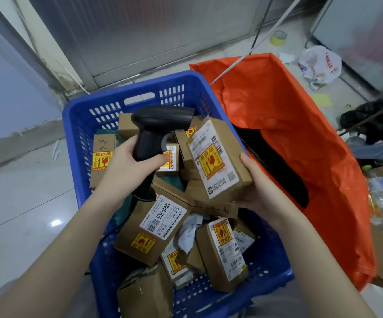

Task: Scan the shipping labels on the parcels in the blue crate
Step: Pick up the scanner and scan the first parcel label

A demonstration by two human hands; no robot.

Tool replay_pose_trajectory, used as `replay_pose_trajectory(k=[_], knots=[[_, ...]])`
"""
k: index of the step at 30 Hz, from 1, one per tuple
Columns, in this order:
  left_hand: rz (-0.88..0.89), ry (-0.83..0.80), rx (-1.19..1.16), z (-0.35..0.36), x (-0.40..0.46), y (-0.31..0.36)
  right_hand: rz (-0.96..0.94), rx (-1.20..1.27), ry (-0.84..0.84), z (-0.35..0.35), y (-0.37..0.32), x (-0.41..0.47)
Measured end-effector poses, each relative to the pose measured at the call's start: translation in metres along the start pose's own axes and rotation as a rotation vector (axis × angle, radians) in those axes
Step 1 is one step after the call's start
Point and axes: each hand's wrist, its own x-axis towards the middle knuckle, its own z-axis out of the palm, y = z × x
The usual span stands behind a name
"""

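A blue plastic crate (pixel 78 125) sits on the floor in front of me, filled with several small brown cardboard parcels bearing white shipping labels and yellow-red fragile stickers. My left hand (pixel 126 166) grips a black handheld barcode scanner (pixel 156 127) by its handle, its head pointing right. My right hand (pixel 258 187) holds one parcel (pixel 218 157) tilted above the crate, label side up, just right of the scanner's head. A larger labelled parcel (pixel 153 228) lies below the scanner.
An open orange plastic bag (pixel 289 115) stands right of the crate, touching it, dark inside. Beyond lie a white plastic bag (pixel 321 65), a tape roll (pixel 278 37), black clutter and bottles at the right. Glossy tiled floor stretches left; a wall and door frame stand behind.
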Motion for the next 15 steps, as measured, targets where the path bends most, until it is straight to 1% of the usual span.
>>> replay_pose_trajectory(k=[3, 5, 10, 15], knots=[[-0.080, -0.093, -0.153, 0.001, -0.003, -0.003, 0.002, 0.134, -0.029, 0.005, 0.002, -0.003], [-0.128, -0.164, -0.204, 0.002, -0.001, -0.004, 0.003, 0.185, -0.053, 0.008, 0.002, -0.005], [-0.143, -0.255, -0.214, 0.004, 0.002, -0.005, -0.031, 0.190, -0.130, 0.015, 0.001, -0.004], [-0.157, -0.273, -0.241, 0.004, 0.005, -0.005, -0.032, 0.180, -0.200, 0.019, 0.004, 0.001]])
